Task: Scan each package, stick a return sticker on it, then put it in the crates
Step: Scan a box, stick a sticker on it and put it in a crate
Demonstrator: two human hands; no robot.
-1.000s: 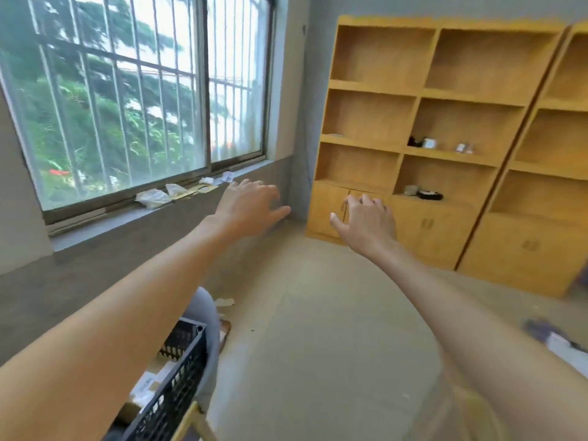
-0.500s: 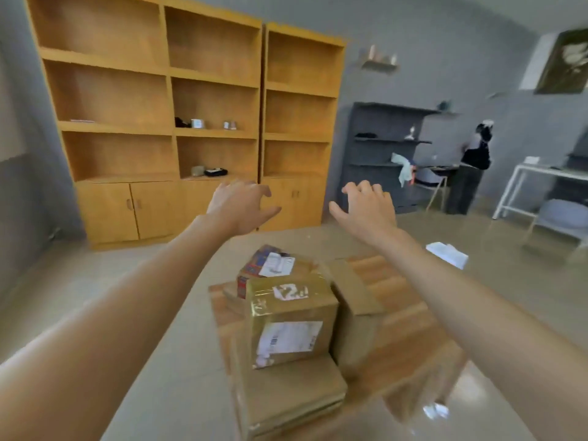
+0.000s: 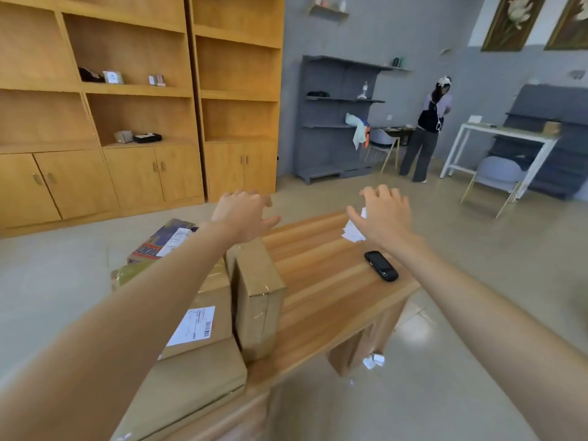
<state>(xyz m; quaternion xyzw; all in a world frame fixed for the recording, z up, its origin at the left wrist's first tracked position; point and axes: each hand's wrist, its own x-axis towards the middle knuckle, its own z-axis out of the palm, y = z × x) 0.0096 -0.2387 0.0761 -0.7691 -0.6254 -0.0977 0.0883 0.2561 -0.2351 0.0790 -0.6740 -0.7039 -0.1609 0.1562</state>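
Evidently nothing is held by either hand. The left hand (image 3: pixel 243 214) is stretched forward with its fingers loosely spread and empty, raised over the far end of the stack of packages. The right hand (image 3: pixel 383 214) is likewise extended, fingers apart and slightly bent, hovering above the white sticker sheets (image 3: pixel 351 232) that lie at the far end of the wooden table (image 3: pixel 324 291); whether they are touched cannot be told, since the palm hides part of them.

Just toward 5 o'clock from the right hand, a black handheld scanner (image 3: pixel 381 266) is seen lying flat on the tabletop, apart from the sheets. Toward 6 o'clock from the left hand, a tall taped carton (image 3: pixel 259 297) stands on end, pressed against a broader carton with a white label (image 3: pixel 203 316) at its 9 o'clock side. A flat carton (image 3: pixel 191 383) lies nearest the camera, and a printed coloured box (image 3: pixel 165 241) sits at the far left of the pile.

No crates are visible in this view. The step in hand is judged to be the start of a fresh cycle: a reach toward tools or package, with nothing scanned yet. The next move is expected to call for the scanner to be picked up by the right hand and a labelled face to be turned toward it by the left.
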